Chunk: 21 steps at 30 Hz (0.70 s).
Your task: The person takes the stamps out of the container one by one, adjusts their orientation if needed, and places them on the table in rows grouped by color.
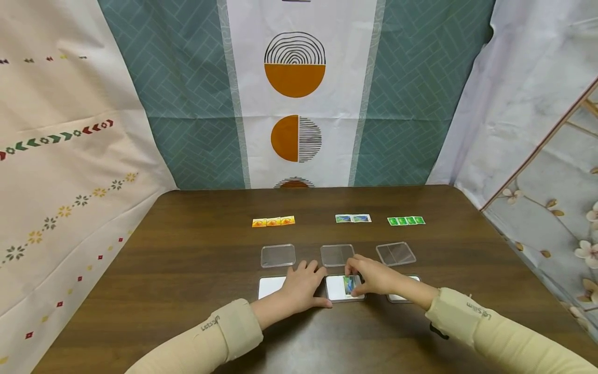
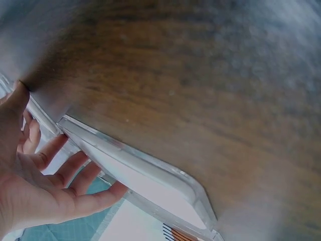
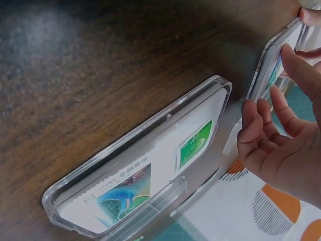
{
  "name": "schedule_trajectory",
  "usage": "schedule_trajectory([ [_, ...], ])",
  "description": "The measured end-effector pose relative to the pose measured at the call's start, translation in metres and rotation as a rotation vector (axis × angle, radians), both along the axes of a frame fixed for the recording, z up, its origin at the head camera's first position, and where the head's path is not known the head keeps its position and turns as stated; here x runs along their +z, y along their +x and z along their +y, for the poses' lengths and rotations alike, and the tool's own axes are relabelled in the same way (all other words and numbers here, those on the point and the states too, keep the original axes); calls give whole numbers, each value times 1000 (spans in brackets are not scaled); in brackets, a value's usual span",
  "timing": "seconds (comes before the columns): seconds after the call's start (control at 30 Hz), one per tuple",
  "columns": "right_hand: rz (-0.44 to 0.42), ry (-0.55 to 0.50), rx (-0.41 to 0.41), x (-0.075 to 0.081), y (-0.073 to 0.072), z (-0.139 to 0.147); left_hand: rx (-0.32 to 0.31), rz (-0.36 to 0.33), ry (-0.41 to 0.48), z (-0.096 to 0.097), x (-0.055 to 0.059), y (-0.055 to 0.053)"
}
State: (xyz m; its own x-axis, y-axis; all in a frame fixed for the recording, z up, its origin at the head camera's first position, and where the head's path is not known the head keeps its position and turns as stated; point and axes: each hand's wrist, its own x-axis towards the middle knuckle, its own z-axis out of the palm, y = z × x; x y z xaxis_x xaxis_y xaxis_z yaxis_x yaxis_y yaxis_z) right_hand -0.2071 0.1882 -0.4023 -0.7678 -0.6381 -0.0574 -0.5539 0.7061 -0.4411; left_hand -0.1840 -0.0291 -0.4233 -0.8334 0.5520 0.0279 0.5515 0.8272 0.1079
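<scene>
My left hand [image 1: 301,288] rests with spread, fairly straight fingers over part of the left case, its thumb at the near left corner of the middle case [image 1: 335,289]. That case is a shallow clear box with a white insert. My right hand [image 1: 374,276] pinches a blue-green postage stamp [image 1: 349,285] on the insert's right half, thumb at the near edge and fingers at the far edge. In the left wrist view, the left case [image 2: 140,173] holds a white insert. The right wrist view shows the right case [image 3: 163,130] with a blue-green stamp [image 3: 125,196] and a green stamp [image 3: 195,144].
Three clear lids, left [image 1: 278,255], middle [image 1: 337,255] and right [image 1: 396,253], lie behind the cases. Farther back are orange stamps [image 1: 273,222], two blue-green stamps [image 1: 353,218] and several green stamps [image 1: 406,221] in rows. Patterned cloth hangs beyond the wooden table [image 1: 196,259].
</scene>
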Motion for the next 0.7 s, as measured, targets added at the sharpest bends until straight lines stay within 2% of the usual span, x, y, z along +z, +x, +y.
schedule_trajectory([
  [0.47,-30,9,16,4,-3,-2,1,3,-1,0,-4,-3],
  [0.7,-29,-25,19,4,-4,-3,0,4,2,1,-4,-3],
])
